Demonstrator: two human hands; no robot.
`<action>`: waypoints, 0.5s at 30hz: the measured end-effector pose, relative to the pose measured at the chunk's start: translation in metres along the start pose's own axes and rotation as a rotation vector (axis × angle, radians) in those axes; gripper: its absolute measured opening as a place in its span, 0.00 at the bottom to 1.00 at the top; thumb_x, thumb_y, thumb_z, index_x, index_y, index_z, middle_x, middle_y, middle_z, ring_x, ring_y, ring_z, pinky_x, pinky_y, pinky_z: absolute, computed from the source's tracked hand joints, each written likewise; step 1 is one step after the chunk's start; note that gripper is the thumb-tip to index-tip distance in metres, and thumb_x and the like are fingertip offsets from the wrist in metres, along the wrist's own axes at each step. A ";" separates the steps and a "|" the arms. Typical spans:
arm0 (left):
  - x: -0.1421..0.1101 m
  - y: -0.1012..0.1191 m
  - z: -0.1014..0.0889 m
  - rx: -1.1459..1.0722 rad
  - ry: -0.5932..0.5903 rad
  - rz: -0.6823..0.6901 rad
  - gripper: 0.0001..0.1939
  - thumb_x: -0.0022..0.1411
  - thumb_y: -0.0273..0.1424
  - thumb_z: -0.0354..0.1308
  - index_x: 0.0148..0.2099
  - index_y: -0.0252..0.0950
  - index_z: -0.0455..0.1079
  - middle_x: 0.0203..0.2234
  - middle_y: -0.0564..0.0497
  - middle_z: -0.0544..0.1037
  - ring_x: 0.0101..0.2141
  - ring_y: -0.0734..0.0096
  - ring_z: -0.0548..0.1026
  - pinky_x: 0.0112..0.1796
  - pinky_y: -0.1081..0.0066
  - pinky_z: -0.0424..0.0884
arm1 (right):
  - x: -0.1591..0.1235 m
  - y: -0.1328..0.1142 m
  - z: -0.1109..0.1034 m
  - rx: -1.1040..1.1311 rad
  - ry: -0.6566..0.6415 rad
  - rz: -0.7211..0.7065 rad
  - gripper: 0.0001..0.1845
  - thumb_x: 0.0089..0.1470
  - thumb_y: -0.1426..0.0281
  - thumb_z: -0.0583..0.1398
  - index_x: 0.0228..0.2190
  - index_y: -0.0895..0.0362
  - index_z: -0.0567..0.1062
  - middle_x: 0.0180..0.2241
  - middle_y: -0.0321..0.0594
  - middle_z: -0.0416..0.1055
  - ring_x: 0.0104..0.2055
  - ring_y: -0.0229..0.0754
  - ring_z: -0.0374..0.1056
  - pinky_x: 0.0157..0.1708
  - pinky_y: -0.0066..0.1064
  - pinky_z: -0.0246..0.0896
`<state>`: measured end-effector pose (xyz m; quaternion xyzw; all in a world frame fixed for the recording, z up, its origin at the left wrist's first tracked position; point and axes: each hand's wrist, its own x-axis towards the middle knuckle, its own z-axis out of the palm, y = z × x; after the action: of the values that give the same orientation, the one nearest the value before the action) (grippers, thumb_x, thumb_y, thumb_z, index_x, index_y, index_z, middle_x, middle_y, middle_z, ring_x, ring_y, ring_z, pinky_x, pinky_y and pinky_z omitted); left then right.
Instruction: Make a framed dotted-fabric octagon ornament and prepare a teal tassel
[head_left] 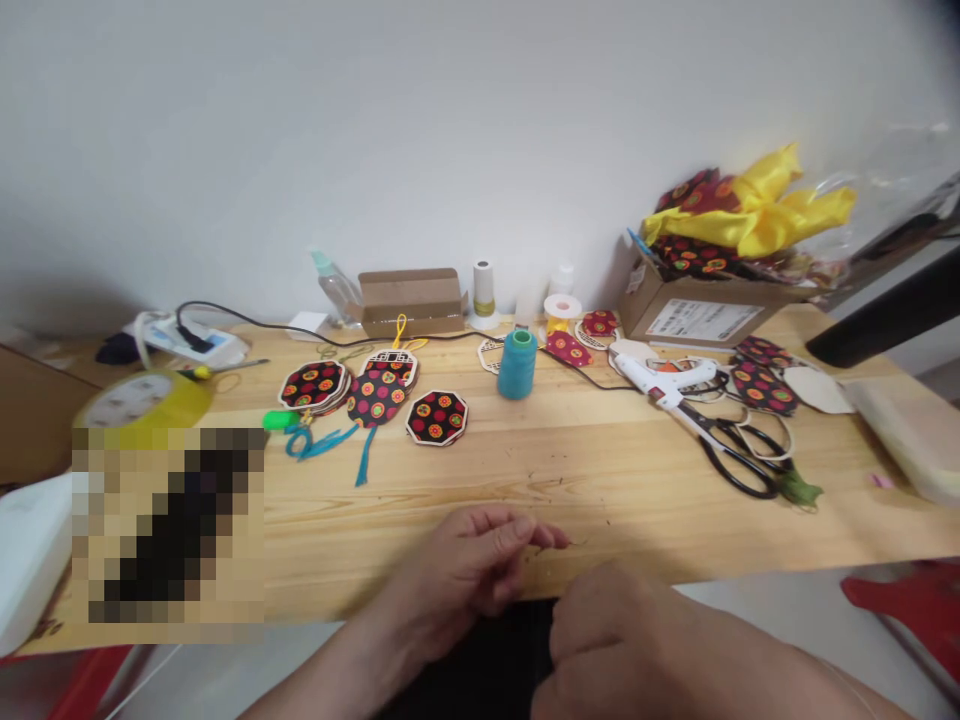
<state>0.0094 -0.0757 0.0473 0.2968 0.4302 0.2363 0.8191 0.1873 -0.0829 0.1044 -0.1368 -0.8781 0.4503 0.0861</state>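
At the table's front edge, my left hand [487, 550] has its fingers bent and drawn together, thumb against the index finger. A thin strand [577, 543] shows by its fingertips; whether it is held I cannot tell. Lower and to the right, my right hand [611, 625] is closed, back towards me, hiding what its fingers may hold. Beyond the hands stands a teal thread spool [517, 365]. Left of it lie an octagonal piece covered in dark floral fabric [437, 417], a floral pendant [379, 395] with a teal tassel [364, 458], and a stack of similar pieces [313, 387].
On the right lie a white glue gun [671, 380], black-handled scissors [739, 460] and green thread [799, 488]. A cardboard box [690, 310] holds floral and yellow fabric [757, 215]. At left are yellow tape [142, 405], a power strip [195, 342] and a pixelated dark object [176, 530].
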 end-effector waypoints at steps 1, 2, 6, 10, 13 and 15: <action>0.000 0.004 -0.002 -0.077 -0.007 0.022 0.12 0.54 0.37 0.59 0.31 0.31 0.71 0.12 0.60 0.59 0.13 0.86 0.52 0.16 0.80 0.42 | -0.001 -0.002 0.002 -0.018 0.012 0.050 0.10 0.55 0.68 0.53 0.25 0.57 0.69 0.21 0.32 0.64 0.23 0.31 0.58 0.22 0.22 0.50; 0.001 0.009 -0.005 -0.160 0.011 0.054 0.10 0.53 0.34 0.60 0.29 0.31 0.69 0.13 0.60 0.60 0.13 0.87 0.50 0.16 0.80 0.41 | -0.003 -0.004 0.004 -0.033 0.041 0.111 0.10 0.56 0.69 0.53 0.26 0.56 0.70 0.22 0.33 0.66 0.24 0.31 0.60 0.23 0.22 0.51; 0.002 0.027 -0.023 -0.366 0.085 0.204 0.06 0.55 0.29 0.58 0.30 0.34 0.64 0.13 0.62 0.56 0.12 0.87 0.49 0.14 0.83 0.42 | -0.021 -0.012 0.007 -0.005 0.222 0.276 0.11 0.57 0.71 0.53 0.28 0.56 0.73 0.25 0.36 0.70 0.28 0.33 0.64 0.27 0.22 0.57; 0.003 0.033 -0.037 -0.410 0.162 0.286 0.06 0.57 0.28 0.57 0.30 0.34 0.62 0.13 0.63 0.53 0.12 0.88 0.50 0.14 0.83 0.43 | -0.042 -0.011 -0.002 0.065 0.312 0.228 0.10 0.57 0.71 0.54 0.26 0.56 0.73 0.23 0.37 0.71 0.28 0.33 0.65 0.29 0.24 0.58; 0.003 0.032 -0.040 -0.403 0.176 0.306 0.06 0.57 0.29 0.57 0.31 0.33 0.63 0.13 0.63 0.52 0.12 0.88 0.50 0.14 0.83 0.42 | -0.054 -0.005 -0.011 0.105 0.324 0.188 0.11 0.57 0.70 0.54 0.26 0.56 0.73 0.20 0.37 0.70 0.25 0.33 0.64 0.27 0.25 0.57; 0.002 0.031 -0.042 -0.385 0.187 0.315 0.06 0.56 0.29 0.58 0.31 0.33 0.63 0.13 0.63 0.53 0.13 0.88 0.49 0.15 0.83 0.42 | -0.058 -0.001 -0.015 0.114 0.263 0.149 0.13 0.57 0.67 0.54 0.26 0.56 0.74 0.19 0.38 0.70 0.26 0.35 0.65 0.26 0.26 0.58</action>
<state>-0.0285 -0.0407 0.0483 0.1758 0.3996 0.4647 0.7703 0.2460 -0.0902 0.1129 -0.2544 -0.8198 0.4826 0.1741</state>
